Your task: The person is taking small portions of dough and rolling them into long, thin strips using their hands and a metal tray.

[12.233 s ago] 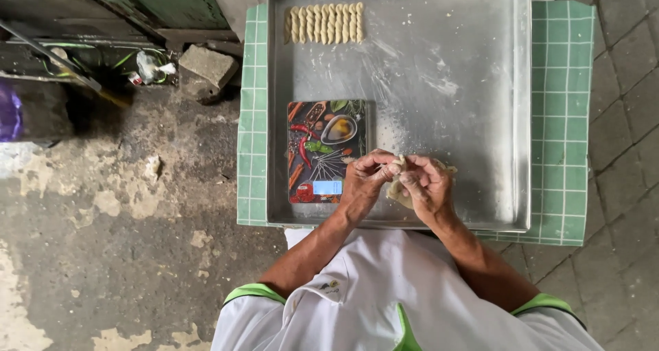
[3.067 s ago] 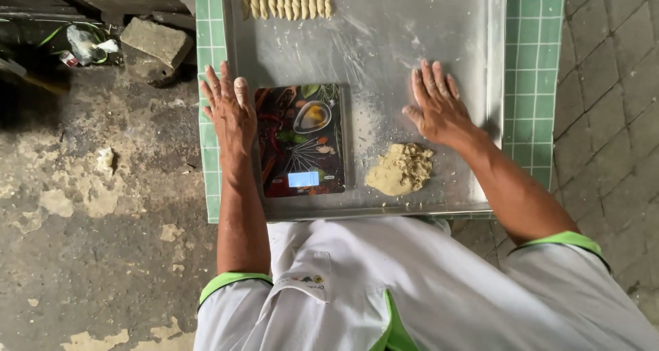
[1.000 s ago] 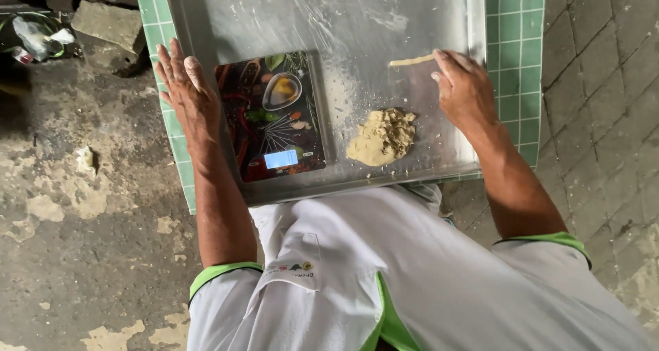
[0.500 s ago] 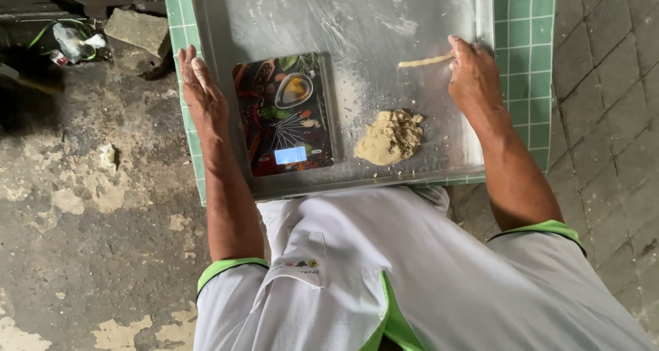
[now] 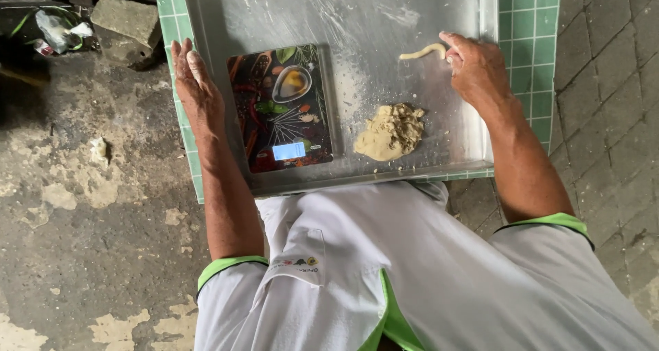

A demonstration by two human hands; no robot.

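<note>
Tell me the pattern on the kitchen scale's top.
The kitchen scale has a dark top printed with spices, green leaves and red chillies, seen in the head view.

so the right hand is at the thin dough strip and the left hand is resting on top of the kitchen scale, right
Not quite. The right hand is at the thin dough strip, but the left hand lies flat on the tray's left edge, beside the kitchen scale, not on top of it. The head view shows this.

Scale (image 5: pixel 281 110) left on tray (image 5: pixel 371 14), dough lump (image 5: pixel 390 131) right (dough strip (image 5: pixel 423 51) behind it)
</note>
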